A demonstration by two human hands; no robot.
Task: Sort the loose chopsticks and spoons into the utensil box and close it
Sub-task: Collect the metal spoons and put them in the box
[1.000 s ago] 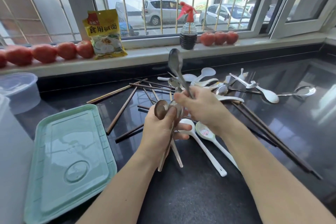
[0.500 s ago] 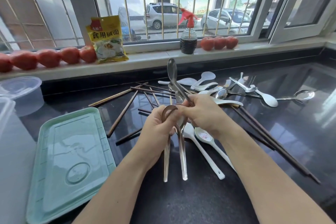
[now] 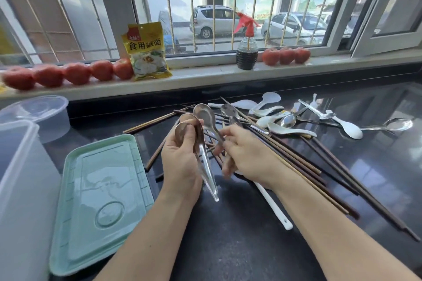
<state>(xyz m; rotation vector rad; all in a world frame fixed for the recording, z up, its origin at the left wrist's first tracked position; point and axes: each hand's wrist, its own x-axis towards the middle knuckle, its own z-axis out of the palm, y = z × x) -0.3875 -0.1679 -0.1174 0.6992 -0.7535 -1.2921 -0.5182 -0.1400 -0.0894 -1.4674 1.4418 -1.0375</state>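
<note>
My left hand (image 3: 180, 162) grips a bunch of metal spoons (image 3: 206, 173), bowls up and handles pointing down toward me. My right hand (image 3: 246, 155) pinches the handle of another metal spoon (image 3: 205, 117) and holds it against that bunch. More white and metal spoons (image 3: 290, 130) lie scattered on the black counter behind my hands. Dark wooden chopsticks (image 3: 324, 171) lie in a loose pile under and right of my right hand. The clear utensil box (image 3: 20, 189) stands at the far left, and its pale green lid (image 3: 96, 201) lies flat beside it.
A round clear plastic tub (image 3: 38, 114) sits behind the box. Tomatoes (image 3: 75, 73), a yellow food packet (image 3: 147, 50) and a dark spray bottle (image 3: 246, 52) line the window sill. A long white spoon (image 3: 274, 207) lies under my right wrist.
My right hand has brought its spoon down from upright and laid it against the bunch in my left hand. Both hands have shifted a little left.
</note>
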